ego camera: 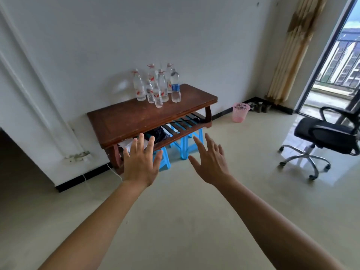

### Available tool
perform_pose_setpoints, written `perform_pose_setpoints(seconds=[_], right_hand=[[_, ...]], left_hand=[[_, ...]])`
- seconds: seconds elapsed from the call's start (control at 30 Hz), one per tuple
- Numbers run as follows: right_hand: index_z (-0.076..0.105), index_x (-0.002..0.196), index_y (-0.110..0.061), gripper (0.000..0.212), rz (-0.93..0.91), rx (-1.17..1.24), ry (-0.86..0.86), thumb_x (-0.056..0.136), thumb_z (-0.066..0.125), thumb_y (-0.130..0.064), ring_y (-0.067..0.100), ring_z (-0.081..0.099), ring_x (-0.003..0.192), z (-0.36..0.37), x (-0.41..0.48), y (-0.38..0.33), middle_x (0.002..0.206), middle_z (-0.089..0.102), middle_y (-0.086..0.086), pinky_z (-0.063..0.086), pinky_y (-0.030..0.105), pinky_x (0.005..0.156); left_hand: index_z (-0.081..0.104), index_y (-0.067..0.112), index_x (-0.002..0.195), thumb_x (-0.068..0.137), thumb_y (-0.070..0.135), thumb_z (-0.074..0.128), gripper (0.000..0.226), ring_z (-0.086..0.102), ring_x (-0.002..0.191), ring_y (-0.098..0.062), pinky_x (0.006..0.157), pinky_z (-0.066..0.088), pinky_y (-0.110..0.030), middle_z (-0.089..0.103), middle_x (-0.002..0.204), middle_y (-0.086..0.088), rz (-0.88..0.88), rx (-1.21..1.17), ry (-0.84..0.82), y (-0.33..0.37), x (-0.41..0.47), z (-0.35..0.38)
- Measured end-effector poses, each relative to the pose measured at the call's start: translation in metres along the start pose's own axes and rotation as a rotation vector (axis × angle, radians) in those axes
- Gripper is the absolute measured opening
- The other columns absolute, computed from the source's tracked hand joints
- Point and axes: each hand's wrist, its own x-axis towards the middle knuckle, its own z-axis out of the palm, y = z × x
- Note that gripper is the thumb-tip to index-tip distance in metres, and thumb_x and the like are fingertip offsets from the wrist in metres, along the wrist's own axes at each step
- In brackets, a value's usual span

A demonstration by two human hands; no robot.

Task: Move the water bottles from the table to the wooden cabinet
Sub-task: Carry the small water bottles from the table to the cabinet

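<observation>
Clear plastic, see-through against the white wall behind: the water bottles (158,94) stand upright in a tight cluster on the far right end of the worktop (132,121), close to its back edge. Most carry red-and-white labels and red rings at the neck. They come in taller and shorter sizes, with the two shortest at the front of the group. The bottle with the blue label (175,88) stands at the right of the cluster, and its cap is pale. How full they are cannot be told.

The worktop is dark reddish-brown wood and low, with a slatted shelf (183,123) beneath it. A dark bundle (156,134) lies on that shelf. Blue stools (185,147) are tucked under the worktop.

The left hand (141,164) is held in the air in front of the worktop's near left corner, back of the hand up, fingers straight and spread, holding nothing. The right hand (211,164) hangs in front of the worktop's near right end, likewise spread and holding nothing. Neither touches the worktop or a bottle, and the bottles are well apart from both.

To the right of the worktop a pink basket (240,112) stands on the pale floor, and farther right is a black office chair (327,137).
</observation>
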Motion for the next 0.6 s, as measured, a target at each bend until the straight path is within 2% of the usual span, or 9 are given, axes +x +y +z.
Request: perform_pose_setpoints(seconds=[0.23,0.4,0.5,0.6], right_hand=[[0.023,0.159,-0.029,0.07,0.051,0.013,0.022,0.099,0.046,-0.057,0.034,0.027,0.149,0.044,0.161,0.039,0.166,0.018,0.014,0.026,0.056,0.119],[0.019,0.159,-0.028,0.072,0.03,0.026,-0.015,0.099,0.043,-0.06,0.035,0.027,0.149,0.104,0.286,0.08,0.166,0.016,0.014,0.026,0.056,0.119],[0.015,0.16,-0.031,0.073,0.027,0.052,-0.046,0.099,0.037,-0.064,0.035,0.022,0.151,0.127,0.368,0.101,0.168,0.011,0.012,0.023,0.056,0.121],[0.009,0.16,-0.034,0.073,-0.006,0.059,-0.051,0.1,0.033,-0.067,0.034,0.016,0.153,0.134,0.456,0.116,0.169,0.006,0.009,0.018,0.055,0.124]], left_hand=[[0.033,0.018,0.156,0.102,0.056,0.022,0.067,0.024,0.149,-0.038,0.115,0.025,-0.063,0.025,0.163,-0.018,-0.004,0.03,-0.053,-0.022,0.164,0.056],[0.029,0.02,0.158,0.102,0.057,0.014,0.069,0.023,0.15,-0.037,0.116,0.025,-0.061,0.021,0.165,-0.017,-0.042,0.072,-0.103,-0.031,0.277,0.128],[0.024,0.021,0.159,0.101,0.057,0.02,0.068,0.02,0.15,-0.037,0.117,0.024,-0.06,0.017,0.166,-0.017,-0.077,0.102,-0.152,-0.035,0.354,0.16],[0.016,0.023,0.161,0.099,0.061,0.016,0.072,0.017,0.151,-0.037,0.117,0.023,-0.061,0.008,0.167,-0.019,-0.106,0.126,-0.154,-0.043,0.428,0.179]])
